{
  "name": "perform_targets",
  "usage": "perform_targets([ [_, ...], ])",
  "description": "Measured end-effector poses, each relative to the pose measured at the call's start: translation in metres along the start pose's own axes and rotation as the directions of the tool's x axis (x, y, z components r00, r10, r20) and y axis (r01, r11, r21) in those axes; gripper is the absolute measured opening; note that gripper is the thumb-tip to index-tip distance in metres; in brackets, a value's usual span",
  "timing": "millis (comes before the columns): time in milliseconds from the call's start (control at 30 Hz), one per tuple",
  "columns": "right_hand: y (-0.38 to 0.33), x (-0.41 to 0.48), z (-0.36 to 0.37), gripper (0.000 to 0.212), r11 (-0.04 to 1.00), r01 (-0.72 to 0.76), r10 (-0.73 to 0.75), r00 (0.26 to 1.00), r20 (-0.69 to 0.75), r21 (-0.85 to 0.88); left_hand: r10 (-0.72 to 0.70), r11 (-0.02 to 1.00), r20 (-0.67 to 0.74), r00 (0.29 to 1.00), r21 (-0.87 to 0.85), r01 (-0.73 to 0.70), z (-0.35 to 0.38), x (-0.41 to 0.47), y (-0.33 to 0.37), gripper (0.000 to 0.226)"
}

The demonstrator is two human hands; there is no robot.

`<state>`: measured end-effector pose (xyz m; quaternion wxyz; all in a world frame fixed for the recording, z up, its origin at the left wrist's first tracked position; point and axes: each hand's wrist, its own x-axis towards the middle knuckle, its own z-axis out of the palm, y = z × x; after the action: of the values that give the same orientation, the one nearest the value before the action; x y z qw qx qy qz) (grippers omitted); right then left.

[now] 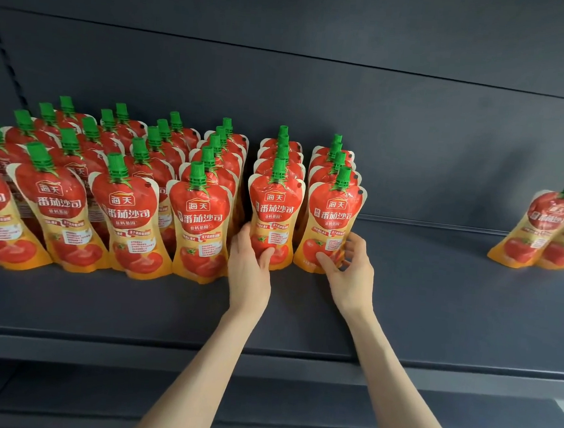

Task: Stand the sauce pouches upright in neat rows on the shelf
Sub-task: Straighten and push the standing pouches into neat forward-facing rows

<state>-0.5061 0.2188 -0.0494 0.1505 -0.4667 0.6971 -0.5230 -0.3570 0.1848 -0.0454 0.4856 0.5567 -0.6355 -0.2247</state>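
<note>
Red-and-orange tomato sauce pouches with green caps stand upright in several rows on the left half of the dark shelf (419, 292). My left hand (251, 265) grips the base of the front pouch (274, 210) in one row. My right hand (350, 270) holds the base of the front pouch (334, 218) in the rightmost row, fingers curled around its lower edge. Both pouches stand upright on the shelf, each with several more lined up behind it. Two more pouches (549, 228) lean together at the far right.
The dark back panel (414, 140) rises behind the rows. The front lip of the shelf (296, 360) runs below my forearms, with a lower shelf (57, 395) beneath it. Bare shelf lies between the rightmost row and the leaning pouches.
</note>
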Motion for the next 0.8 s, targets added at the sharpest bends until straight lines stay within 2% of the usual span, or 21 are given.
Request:
perform_targets([
  [800,0.0012,0.0007,-0.0009,0.050,1.000,0.013,-0.013,1.000,-0.018,0.019,-0.024,0.999,-0.003,1.000,0.031,0.024,0.0020,-0.0003,-0.0002,0.054],
])
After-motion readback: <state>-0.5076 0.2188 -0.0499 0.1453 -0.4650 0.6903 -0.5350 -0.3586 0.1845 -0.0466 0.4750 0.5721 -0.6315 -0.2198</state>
